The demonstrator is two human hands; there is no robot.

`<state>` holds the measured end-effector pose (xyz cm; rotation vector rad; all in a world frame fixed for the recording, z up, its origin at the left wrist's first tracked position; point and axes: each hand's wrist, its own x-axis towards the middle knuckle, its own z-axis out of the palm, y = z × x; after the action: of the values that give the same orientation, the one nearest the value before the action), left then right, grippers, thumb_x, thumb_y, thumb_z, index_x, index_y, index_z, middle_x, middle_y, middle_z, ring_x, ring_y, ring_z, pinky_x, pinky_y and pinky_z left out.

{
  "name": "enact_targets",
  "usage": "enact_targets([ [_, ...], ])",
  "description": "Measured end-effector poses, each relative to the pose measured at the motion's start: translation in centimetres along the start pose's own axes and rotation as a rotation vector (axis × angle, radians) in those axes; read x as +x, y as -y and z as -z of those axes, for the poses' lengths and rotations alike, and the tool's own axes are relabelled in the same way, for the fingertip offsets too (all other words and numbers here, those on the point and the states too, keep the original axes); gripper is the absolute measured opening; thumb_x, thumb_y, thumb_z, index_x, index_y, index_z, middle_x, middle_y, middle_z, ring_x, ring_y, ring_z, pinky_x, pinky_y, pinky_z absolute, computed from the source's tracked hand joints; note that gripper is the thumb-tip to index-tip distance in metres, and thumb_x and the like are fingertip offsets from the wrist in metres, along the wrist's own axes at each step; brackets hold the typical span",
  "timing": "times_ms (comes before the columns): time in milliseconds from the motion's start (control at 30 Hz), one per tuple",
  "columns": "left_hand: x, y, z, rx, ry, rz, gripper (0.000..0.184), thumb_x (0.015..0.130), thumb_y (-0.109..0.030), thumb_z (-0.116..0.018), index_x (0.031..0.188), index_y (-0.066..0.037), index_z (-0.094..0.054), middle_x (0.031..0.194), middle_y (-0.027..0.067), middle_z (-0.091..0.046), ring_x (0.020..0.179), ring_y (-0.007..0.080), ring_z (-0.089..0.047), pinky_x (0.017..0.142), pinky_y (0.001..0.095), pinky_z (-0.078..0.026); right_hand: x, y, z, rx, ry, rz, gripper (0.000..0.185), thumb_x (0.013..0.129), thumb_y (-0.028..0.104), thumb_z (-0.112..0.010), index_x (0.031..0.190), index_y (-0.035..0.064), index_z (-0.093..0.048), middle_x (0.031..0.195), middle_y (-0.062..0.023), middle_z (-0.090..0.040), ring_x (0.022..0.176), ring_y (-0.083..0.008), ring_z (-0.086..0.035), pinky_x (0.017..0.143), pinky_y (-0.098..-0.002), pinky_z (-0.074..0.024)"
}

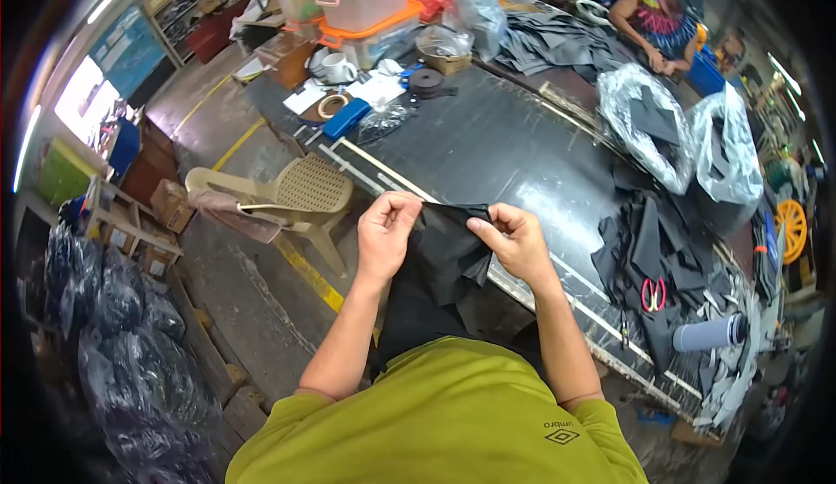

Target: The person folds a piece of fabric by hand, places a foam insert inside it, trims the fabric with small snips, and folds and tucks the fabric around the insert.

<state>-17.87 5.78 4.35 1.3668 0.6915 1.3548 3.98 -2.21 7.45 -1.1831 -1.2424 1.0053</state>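
Both hands pinch a black cloth (448,245) between thumb and fingers, the left hand (391,223) at one end of its upper edge and the right hand (514,233) at the other, in front of the wearer's body, by the near edge of the table.

Largest around them is the dark table (435,149), spreading away beyond the cloth, pale strips running along its near edge. On the floor at lower left sit dark bundles (148,388) in clear plastic. A beige chair (313,184) stands near the table's left end, filling the space beyond the left hand. Across the table, a person (657,23) leans over the far side near a heap of dark fabric (566,40). Clear bins (370,5) are stacked toward the far left. To the right lie two plastic bags (644,127) and black scraps (649,249) that cover that end of the table; a grey cylinder (710,334) lies beside them. Smaller are a blue box (346,118), a mug (338,68), and, on the scraps, pink-handled scissors (653,294).

Cloth's upper edge runs left to right across the body, hand to hand; the rest hangs down toward the wearer. Its lower end merges with dark clothing, so I cannot tell its long axis.
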Motion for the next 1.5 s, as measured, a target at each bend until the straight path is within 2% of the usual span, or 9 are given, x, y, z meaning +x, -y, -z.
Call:
enact_targets([
  [167,1.4,-1.5,-1.2,-0.606,0.290,0.487,0.036,0.111,-0.035,-0.063,0.110,0.000,-0.069,0.106,0.0057,-0.071,0.100,0.0134,-0.065,0.093,0.0290,-0.051,-1.1,-0.4,2.4,0.223,-0.026,-0.072,0.019,0.094,0.011,-0.084,0.104,-0.0020,-0.074,0.085,0.0067,-0.069,0.075,-0.0027,-0.059,0.070,-0.0231,-0.0500],
  [267,2.8,-1.7,-2.0,0.070,0.297,0.068,0.040,0.113,-0.039,-0.056,0.117,-0.001,-0.070,0.119,0.0078,-0.072,0.108,0.0155,-0.065,0.096,0.0321,-0.052,-2.2,-0.9,4.2,-0.063,-0.038,0.045,0.025,0.092,0.008,-0.084,0.112,-0.0018,-0.072,0.088,0.0042,-0.072,0.083,-0.0043,-0.064,0.076,-0.0237,-0.0515],
  [400,4.5,-6.5,-6.4,0.631,0.703,-0.234,0.049,0.086,-0.021,-0.083,0.130,-0.004,-0.072,0.121,0.0122,-0.073,0.115,0.0271,-0.065,0.103,0.0393,-0.050,-3.9,1.5,5.1,-0.142,-0.019,-0.010,0.040,0.088,0.003,-0.084,0.123,0.0008,-0.064,0.089,-0.0007,-0.073,0.084,-0.0068,-0.066,0.079,-0.0264,-0.0525],
  [500,5.2,-5.0,-9.7,0.534,0.951,-0.032,0.028,0.087,-0.017,-0.082,0.109,-0.001,-0.077,0.099,0.0095,-0.076,0.097,0.0228,-0.070,0.089,0.0372,-0.054,-5.5,1.6,5.7,-0.206,-0.164,0.049,0.040,0.086,0.002,-0.086,0.114,0.0033,-0.058,0.087,-0.0006,-0.071,0.083,-0.0069,-0.066,0.078,-0.0265,-0.0521],
  [633,3.6,-2.6,-13.3,0.211,0.850,0.304,0.016,0.098,-0.013,-0.075,0.086,-0.002,-0.073,0.077,-0.0055,-0.063,0.075,0.0039,-0.054,0.069,0.0241,-0.044,-8.2,2.0,7.9,-0.148,-0.291,0.054,0.043,0.086,0.001,-0.085,0.109,0.0081,-0.049,0.083,0.0003,-0.067,0.080,-0.0066,-0.065,0.076,-0.0269,-0.0513],
  [800,0.6,1.4,-16.8,0.046,0.650,0.197,0.037,0.106,-0.020,-0.071,0.075,-0.007,-0.057,0.070,-0.0082,-0.050,0.068,-0.0002,-0.042,0.060,0.0231,-0.036,-11.3,1.2,9.1,0.079,-0.339,-0.071,0.042,0.094,0.005,-0.080,0.125,0.0060,-0.052,0.090,0.0013,-0.069,0.081,-0.0046,-0.063,0.078,-0.0225,-0.0483],
  [967,0.4,3.1,-18.0,-0.288,0.499,0.442,0.024,0.106,-0.025,-0.074,0.092,-0.008,-0.063,0.080,-0.0101,-0.057,0.070,-0.0007,-0.045,0.063,0.0186,-0.039,-15.7,-4.0,11.8,0.437,-0.294,-0.002,0.094,0.085,0.020,-0.091,0.160,0.0018,-0.037,0.128,-0.0085,-0.067,0.107,-0.0056,-0.061,0.092,-0.0294,-0.0501],
  [1167,0.5,5.5,-17.4,-0.230,0.383,0.341,0.018,0.105,-0.025,-0.074,0.098,-0.010,-0.066,0.086,-0.0096,-0.057,0.077,0.0010,-0.047,0.071,0.0193,-0.039,-15.1,-4.9,9.6,0.194,-0.711,-0.055,0.017,0.098,0.007,-0.078,0.112,-0.0006,-0.071,0.095,-0.0013,-0.075,0.085,-0.0055,-0.064,0.082,-0.0219,-0.0514],
  [1500,0.1,6.3,-16.1,-0.114,0.319,0.198,0.014,0.108,-0.022,-0.070,0.105,-0.008,-0.069,0.095,-0.0085,-0.061,0.087,0.0013,-0.048,0.080,0.0192,-0.039,-15.7,-5.7,11.9,0.494,-0.630,-0.012,0.048,0.090,-0.001,-0.082,0.134,0.0001,-0.062,0.112,-0.0038,-0.069,0.099,-0.0081,-0.065,0.088,-0.0248,-0.0560],
])
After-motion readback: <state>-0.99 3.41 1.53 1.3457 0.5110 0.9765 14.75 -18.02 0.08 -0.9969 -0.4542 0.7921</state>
